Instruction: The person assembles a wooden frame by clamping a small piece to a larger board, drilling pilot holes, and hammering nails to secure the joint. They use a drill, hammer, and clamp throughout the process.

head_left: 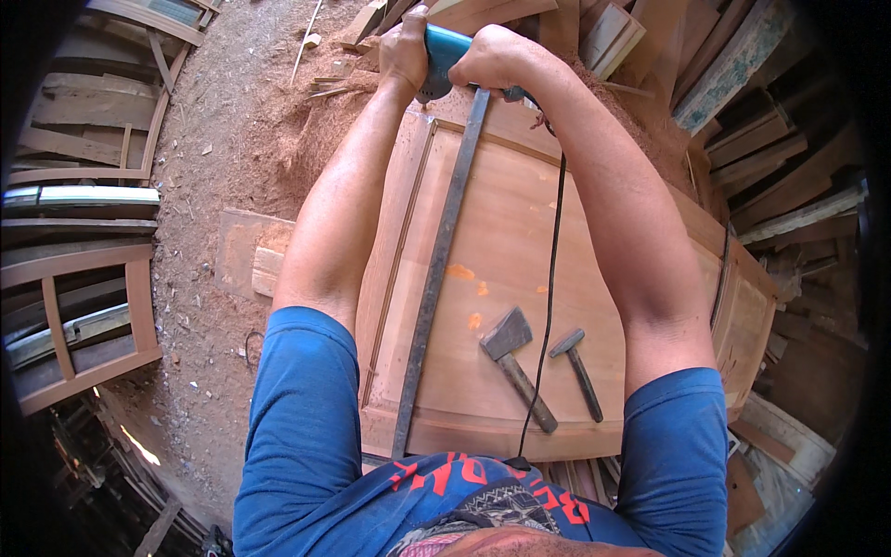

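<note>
Teal drill [449, 46] is clamped by left hand [403, 48] and right hand [494, 61], presumably for steadiness, at far-left corner of panelled door [509, 241].

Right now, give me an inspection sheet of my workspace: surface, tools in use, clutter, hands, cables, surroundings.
Surface: wooden door, with orange patches.
Job's things: teal power tool at the door's far end; long dark bar lengthwise along the door.
Clutter: axe and hammer on the door; sawdust on the ground.
Hands: left hand and right hand both grip the power tool.
Cables: black cord runs down the door, crossing the axe handle in this view.
Surroundings: wooden frames at left, stacked boards at right.
</note>
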### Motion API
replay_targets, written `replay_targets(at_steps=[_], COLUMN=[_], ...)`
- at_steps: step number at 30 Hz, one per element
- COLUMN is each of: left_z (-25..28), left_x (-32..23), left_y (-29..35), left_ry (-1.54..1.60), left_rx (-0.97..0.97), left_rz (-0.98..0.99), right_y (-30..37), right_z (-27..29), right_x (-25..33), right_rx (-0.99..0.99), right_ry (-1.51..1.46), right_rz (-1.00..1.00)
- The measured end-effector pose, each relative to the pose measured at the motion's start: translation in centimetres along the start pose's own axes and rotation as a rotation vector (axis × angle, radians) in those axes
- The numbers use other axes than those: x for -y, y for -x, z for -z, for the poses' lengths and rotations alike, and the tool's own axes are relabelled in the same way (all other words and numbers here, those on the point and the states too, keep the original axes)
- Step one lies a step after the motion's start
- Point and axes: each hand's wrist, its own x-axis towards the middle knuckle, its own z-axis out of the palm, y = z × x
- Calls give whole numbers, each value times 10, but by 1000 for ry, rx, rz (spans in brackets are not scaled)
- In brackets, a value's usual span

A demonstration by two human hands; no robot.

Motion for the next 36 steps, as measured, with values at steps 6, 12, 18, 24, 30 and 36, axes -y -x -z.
replay_targets(at_steps=[6, 12, 18, 24, 30, 36], left_z=[0, -2, 1, 3, 3, 4], left_x=[10, 15, 14, 12, 16, 27], left_y=[-5, -3, -2, -1, 1, -5], left_ry=[-1, -3, 9, -11, 21, 25], left_rx=[26, 33, 54, 89, 99, 112], left_rz=[24, -20, -9, 0, -18, -28], right_y=[-1, -6, -9, -8, -4, -6], right_z=[-1, -7, -8, -12, -13, -16], right_x=[-2, -8, -8, -12, -9, -14], right_rx=[10, -4, 11, -21, -33, -15], right_ry=[-12, -47, -37, -70, -76, -86], right_rz=[-4, -19, -17, -1, -39, -17])
